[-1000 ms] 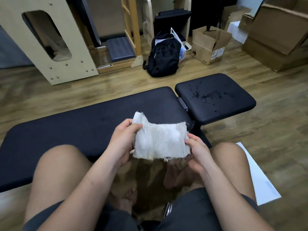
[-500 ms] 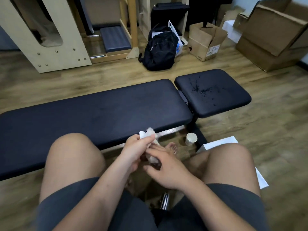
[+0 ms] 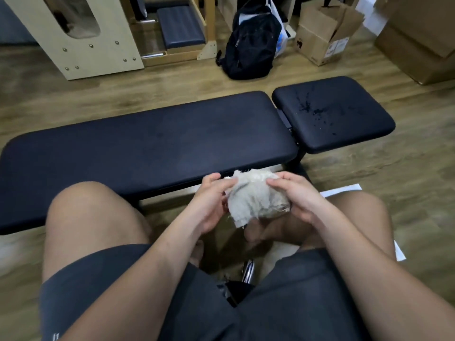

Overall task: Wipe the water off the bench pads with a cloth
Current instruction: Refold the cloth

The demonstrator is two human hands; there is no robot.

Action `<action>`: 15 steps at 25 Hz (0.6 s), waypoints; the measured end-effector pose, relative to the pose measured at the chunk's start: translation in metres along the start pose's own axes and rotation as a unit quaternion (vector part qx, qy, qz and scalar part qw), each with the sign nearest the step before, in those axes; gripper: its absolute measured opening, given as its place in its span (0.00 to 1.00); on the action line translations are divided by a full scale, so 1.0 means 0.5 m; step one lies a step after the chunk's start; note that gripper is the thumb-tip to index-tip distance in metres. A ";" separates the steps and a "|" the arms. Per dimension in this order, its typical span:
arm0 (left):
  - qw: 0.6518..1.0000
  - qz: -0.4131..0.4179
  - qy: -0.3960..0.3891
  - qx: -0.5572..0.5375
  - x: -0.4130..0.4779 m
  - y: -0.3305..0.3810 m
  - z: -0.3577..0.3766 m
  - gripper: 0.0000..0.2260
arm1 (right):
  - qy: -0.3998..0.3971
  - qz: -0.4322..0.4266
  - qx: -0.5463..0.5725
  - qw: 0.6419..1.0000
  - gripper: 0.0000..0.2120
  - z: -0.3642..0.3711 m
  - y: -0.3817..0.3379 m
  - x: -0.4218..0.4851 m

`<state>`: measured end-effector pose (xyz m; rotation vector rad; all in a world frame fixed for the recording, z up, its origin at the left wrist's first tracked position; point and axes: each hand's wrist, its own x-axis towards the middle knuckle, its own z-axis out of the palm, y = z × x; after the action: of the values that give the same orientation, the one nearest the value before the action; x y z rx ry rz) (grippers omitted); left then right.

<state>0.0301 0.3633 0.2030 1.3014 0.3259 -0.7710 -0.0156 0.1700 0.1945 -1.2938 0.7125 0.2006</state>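
A frayed white cloth point(image 3: 256, 198) is bunched between both hands, just in front of the bench's near edge and above my knees. My left hand point(image 3: 211, 200) grips its left side and my right hand point(image 3: 295, 195) grips its right side. The long black bench pad point(image 3: 147, 146) stretches across the middle and looks dry. The smaller black seat pad point(image 3: 349, 124) at its right end carries splashes of water point(image 3: 312, 109) on its left half.
A black backpack point(image 3: 251, 43) and an open cardboard box point(image 3: 325, 38) stand on the wooden floor behind the bench. Larger boxes point(image 3: 423, 45) sit at the far right, wooden equipment point(image 3: 81, 48) at the back left. White paper point(image 3: 344, 190) lies by my right knee.
The cloth was spread flat between my hands, then crumpled small low between my knees, and is now a loose bundle held up nearer the bench edge. The view has tilted slightly.
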 end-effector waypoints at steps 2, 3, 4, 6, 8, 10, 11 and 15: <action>0.993 0.060 0.037 0.098 0.024 -0.019 0.037 0.33 | 0.069 -0.027 -0.037 0.997 0.05 -0.021 0.015 0.024; 0.986 0.086 0.044 0.139 0.035 -0.025 0.055 0.33 | 0.100 -0.030 -0.039 0.994 0.07 -0.029 0.028 0.031; 0.980 0.102 0.046 0.163 0.046 -0.029 0.071 0.32 | 0.123 -0.028 -0.022 0.992 0.08 -0.035 0.040 0.034; 0.970 0.111 0.035 0.214 0.068 -0.032 0.100 0.29 | 0.144 -0.025 0.021 0.989 0.14 -0.058 0.054 0.036; 0.946 0.106 0.017 0.305 0.087 -0.032 0.108 0.29 | 0.121 -0.042 0.000 0.992 0.25 -0.087 0.062 0.042; 0.913 0.122 -0.010 0.390 0.106 -0.030 0.103 0.30 | 0.070 -0.069 -0.040 0.994 0.31 -0.114 0.067 0.054; 0.900 0.139 -0.019 0.414 0.113 -0.029 0.099 0.30 | 0.042 -0.079 -0.058 0.994 0.31 -0.124 0.069 0.061; 0.844 0.179 -0.036 0.503 0.138 -0.047 0.070 0.21 | -0.077 -0.087 -0.169 0.979 0.27 -0.136 0.066 0.065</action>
<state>0.0567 0.3063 0.1525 2.2270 -0.4651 -0.6671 -0.0325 0.1085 0.1424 -1.6372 0.4410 0.2840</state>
